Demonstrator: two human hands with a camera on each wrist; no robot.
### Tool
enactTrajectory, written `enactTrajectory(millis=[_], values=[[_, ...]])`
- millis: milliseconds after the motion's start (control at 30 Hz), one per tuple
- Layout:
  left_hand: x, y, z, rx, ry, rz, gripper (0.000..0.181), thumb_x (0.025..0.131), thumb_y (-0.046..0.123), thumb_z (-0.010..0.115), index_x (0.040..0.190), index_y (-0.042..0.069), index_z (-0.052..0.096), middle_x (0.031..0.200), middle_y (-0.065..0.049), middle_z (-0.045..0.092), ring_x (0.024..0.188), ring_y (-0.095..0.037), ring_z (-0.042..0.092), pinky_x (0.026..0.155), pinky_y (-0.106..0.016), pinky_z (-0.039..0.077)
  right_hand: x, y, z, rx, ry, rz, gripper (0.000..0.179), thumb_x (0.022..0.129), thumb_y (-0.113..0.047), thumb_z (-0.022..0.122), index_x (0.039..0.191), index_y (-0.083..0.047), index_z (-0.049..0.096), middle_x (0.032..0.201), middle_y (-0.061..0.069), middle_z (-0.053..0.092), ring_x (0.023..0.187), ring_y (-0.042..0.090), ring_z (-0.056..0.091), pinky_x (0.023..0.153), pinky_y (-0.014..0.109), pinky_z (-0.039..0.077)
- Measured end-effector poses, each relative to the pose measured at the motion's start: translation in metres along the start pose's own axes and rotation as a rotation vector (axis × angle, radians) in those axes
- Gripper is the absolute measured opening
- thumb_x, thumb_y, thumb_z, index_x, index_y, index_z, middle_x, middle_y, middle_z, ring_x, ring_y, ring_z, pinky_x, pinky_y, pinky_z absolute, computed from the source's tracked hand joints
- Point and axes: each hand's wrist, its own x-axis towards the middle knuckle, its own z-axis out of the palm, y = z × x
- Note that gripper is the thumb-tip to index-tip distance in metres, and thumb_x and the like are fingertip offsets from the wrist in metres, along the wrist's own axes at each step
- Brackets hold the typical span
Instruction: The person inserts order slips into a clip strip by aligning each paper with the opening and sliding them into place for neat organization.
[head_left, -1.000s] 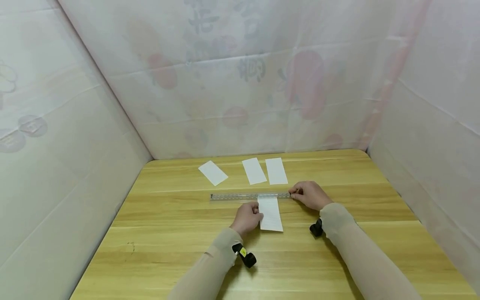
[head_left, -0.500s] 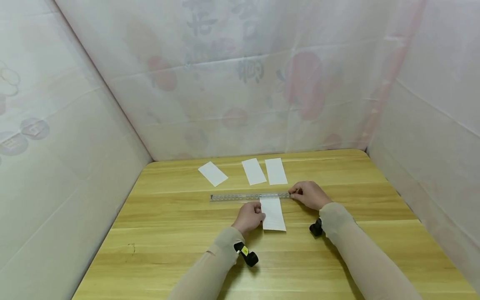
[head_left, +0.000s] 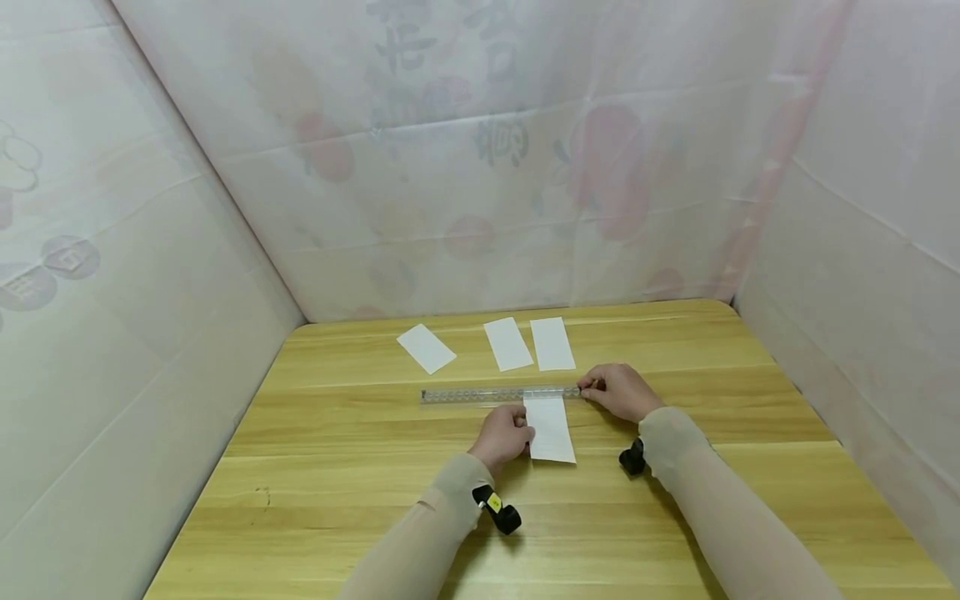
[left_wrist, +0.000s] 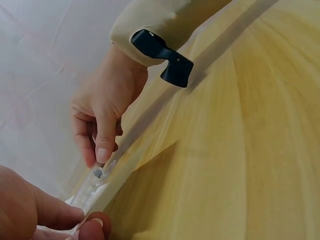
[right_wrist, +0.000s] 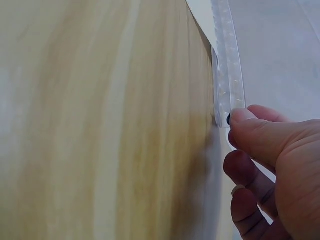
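A long clear plastic strip [head_left: 468, 395] with a row of loop-like shapes along it lies crosswise on the table. My right hand [head_left: 618, 390] pinches its right end between thumb and forefinger, beside a small dark knob there [right_wrist: 228, 119]. A white paper slip [head_left: 551, 433] has its far edge at the strip, right of the middle; whether it is inside or under the strip I cannot tell. My left hand [head_left: 502, 435] holds the slip's left edge between thumb and fingers. In the left wrist view, the slip stands tilted off the wood with a shadow below.
Beyond the strip lie three more white slips: a slanted one on the left [head_left: 426, 347], one in the middle [head_left: 508, 343] and one on the right [head_left: 552, 343]. The wooden table [head_left: 337, 517] is walled by pale printed cloth [head_left: 480, 192] at the back and both sides.
My left hand and the paper slip have slid a little to the right along the strip. The right hand and the strip stay in place.
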Motion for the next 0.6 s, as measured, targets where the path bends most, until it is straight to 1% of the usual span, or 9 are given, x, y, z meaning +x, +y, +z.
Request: enactTrajectory(millis=[67,100,133,167,233,267,333,467,600], values=[[-0.002,-0.002,0.001,-0.013,0.006,-0.002,0.009,0.094,0.0,0.056,0.088,-0.002,0.05,0.056,0.001,0.034,0.05,-0.014,0.042,0.049,-0.025,0.036,0.001,-0.001,0.0,-0.007,-0.005,0.003,0.009,0.089,-0.017,0.071,0.096,-0.019,0.075,0.09,-0.006,0.068,0.078,0.011,0.059,0.071,0.036,0.05],[-0.003,-0.003,0.001,-0.021,0.007,-0.005,0.006,0.094,0.001,0.057,0.097,-0.004,0.055,0.057,0.001,0.036,0.05,-0.014,0.044,0.049,-0.025,0.037,0.001,-0.001,0.0,-0.017,-0.007,-0.001,0.009,0.089,-0.017,0.071,0.096,-0.019,0.075,0.09,-0.007,0.068,0.077,0.011,0.058,0.07,0.035,0.049],[-0.004,-0.004,0.002,-0.027,0.007,-0.011,0.012,0.094,0.002,0.058,0.104,-0.005,0.057,0.057,0.0,0.037,0.05,-0.015,0.046,0.049,-0.025,0.038,0.001,-0.002,0.0,-0.025,-0.009,-0.006,0.009,0.089,-0.017,0.071,0.096,-0.019,0.075,0.09,-0.007,0.068,0.077,0.011,0.058,0.07,0.035,0.049],[-0.005,-0.004,0.003,-0.039,0.01,-0.015,0.025,0.093,0.002,0.059,0.118,-0.004,0.057,0.058,0.0,0.039,0.05,-0.015,0.046,0.049,-0.026,0.039,0.002,-0.003,-0.001,-0.036,-0.012,-0.014,0.009,0.088,-0.017,0.071,0.096,-0.019,0.075,0.09,-0.007,0.068,0.077,0.011,0.058,0.07,0.036,0.049],[-0.008,-0.004,0.004,-0.053,0.012,-0.019,0.049,0.092,0.002,0.06,0.139,0.001,0.047,0.063,-0.001,0.044,0.051,-0.015,0.047,0.05,-0.026,0.04,0.002,-0.004,-0.003,-0.064,-0.021,-0.026,0.009,0.088,-0.017,0.071,0.096,-0.019,0.074,0.09,-0.007,0.067,0.077,0.011,0.058,0.071,0.036,0.05],[-0.009,-0.004,0.005,-0.058,0.009,-0.015,0.055,0.092,0.002,0.06,0.143,0.003,0.042,0.065,-0.002,0.046,0.051,-0.015,0.048,0.05,-0.026,0.041,0.003,-0.004,-0.004,-0.078,-0.029,-0.033,0.009,0.088,-0.017,0.072,0.096,-0.02,0.074,0.089,-0.008,0.067,0.078,0.01,0.058,0.071,0.036,0.05],[-0.011,-0.003,0.006,-0.061,0.011,-0.009,0.06,0.091,0.0,0.061,0.146,0.003,0.037,0.067,-0.002,0.047,0.051,-0.015,0.047,0.05,-0.026,0.041,0.004,-0.005,-0.007,-0.1,-0.047,-0.053,0.009,0.088,-0.017,0.071,0.097,-0.019,0.074,0.089,-0.008,0.067,0.079,0.01,0.059,0.072,0.037,0.05],[-0.012,-0.002,0.007,-0.02,0.014,0.006,0.055,0.09,-0.001,0.061,0.141,-0.002,0.043,0.067,-0.002,0.045,0.053,-0.013,0.044,0.052,-0.026,0.039,0.007,-0.003,-0.014,-0.147,-0.071,-0.093,0.011,0.09,-0.019,0.07,0.099,-0.017,0.075,0.088,-0.008,0.067,0.077,0.008,0.06,0.071,0.035,0.051],[-0.012,-0.002,0.004,0.034,0.01,-0.001,0.057,0.091,0.001,0.06,0.143,-0.005,0.039,0.066,0.0,0.042,0.052,-0.013,0.04,0.055,-0.026,0.037,0.009,-0.005,-0.022,-0.186,-0.093,-0.109,0.013,0.089,-0.018,0.07,0.101,-0.014,0.076,0.092,-0.004,0.07,0.078,0.011,0.062,0.071,0.036,0.053]])
